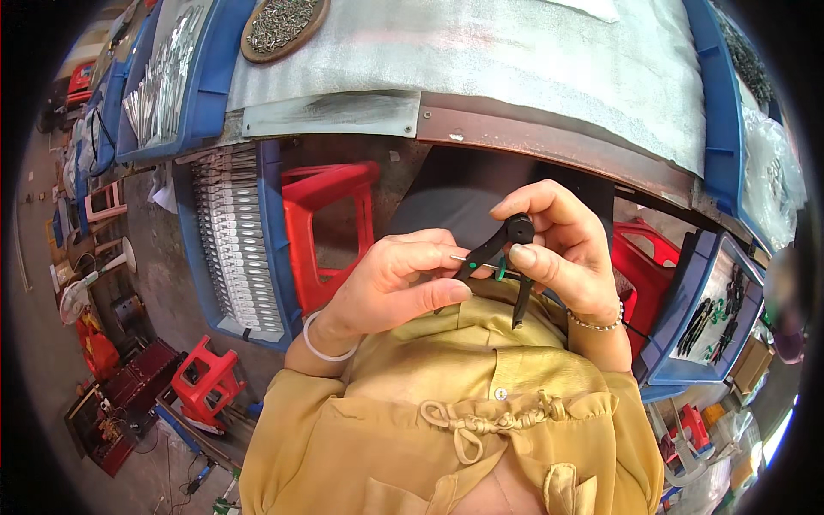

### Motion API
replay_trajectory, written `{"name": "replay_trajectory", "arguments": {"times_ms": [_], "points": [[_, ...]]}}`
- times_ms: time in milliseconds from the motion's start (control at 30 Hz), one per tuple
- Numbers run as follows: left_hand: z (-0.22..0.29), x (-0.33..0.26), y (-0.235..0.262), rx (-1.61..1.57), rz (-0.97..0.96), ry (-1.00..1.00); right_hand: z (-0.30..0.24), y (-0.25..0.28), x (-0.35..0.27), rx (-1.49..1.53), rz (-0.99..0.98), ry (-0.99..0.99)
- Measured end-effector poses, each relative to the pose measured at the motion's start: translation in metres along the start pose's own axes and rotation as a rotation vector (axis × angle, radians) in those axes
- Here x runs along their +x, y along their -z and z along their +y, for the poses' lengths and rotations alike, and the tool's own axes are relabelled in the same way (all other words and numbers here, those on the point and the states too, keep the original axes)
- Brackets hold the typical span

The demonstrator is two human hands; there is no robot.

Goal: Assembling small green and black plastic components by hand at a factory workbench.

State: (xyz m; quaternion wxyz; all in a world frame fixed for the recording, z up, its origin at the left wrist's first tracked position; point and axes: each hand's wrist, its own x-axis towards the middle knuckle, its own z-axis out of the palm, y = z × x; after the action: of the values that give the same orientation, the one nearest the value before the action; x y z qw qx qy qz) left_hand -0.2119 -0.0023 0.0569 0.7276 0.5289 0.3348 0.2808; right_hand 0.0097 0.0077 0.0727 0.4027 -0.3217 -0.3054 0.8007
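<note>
Both hands raised at chest height, below the counter [549, 146] edge. Right hand [562, 249]: grip closed on the round hinge head of a black compass [502, 253], thumb and forefinger pinching it, legs hanging down and apart. Left hand [399, 283]: grip closed, thumb and fingers pinching a thin metal pin [472, 262] at a green fitting [500, 268] on one leg. Judged step: seating the pin into the leg. Next move likely calls for steady alignment and a firm push along the pin's axis. Blue tray [687, 309] of similar black-and-green compasses to the right; blue tray [275, 249] of metal parts to the left.
</note>
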Motion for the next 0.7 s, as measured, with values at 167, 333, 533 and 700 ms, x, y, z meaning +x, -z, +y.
{"name": "replay_trajectory", "arguments": {"times_ms": [167, 333, 533, 700], "points": [[-0.001, 0.002, 0.005, 0.114, -0.016, -0.085, 0.001, 0.026, 0.008, -0.724, -0.086, 0.363], [0.005, 0.004, 0.003, 0.194, -0.066, -0.013, -0.009, 0.028, 0.000, -0.616, -0.171, 0.184], [0.011, 0.006, -0.031, 1.193, 0.419, -0.209, 0.019, 0.008, 0.000, -0.458, 0.286, 0.203], [-0.003, 0.009, -0.035, 1.351, 0.495, -0.200, 0.033, 0.006, 0.000, -0.298, 0.312, 0.189]]}}
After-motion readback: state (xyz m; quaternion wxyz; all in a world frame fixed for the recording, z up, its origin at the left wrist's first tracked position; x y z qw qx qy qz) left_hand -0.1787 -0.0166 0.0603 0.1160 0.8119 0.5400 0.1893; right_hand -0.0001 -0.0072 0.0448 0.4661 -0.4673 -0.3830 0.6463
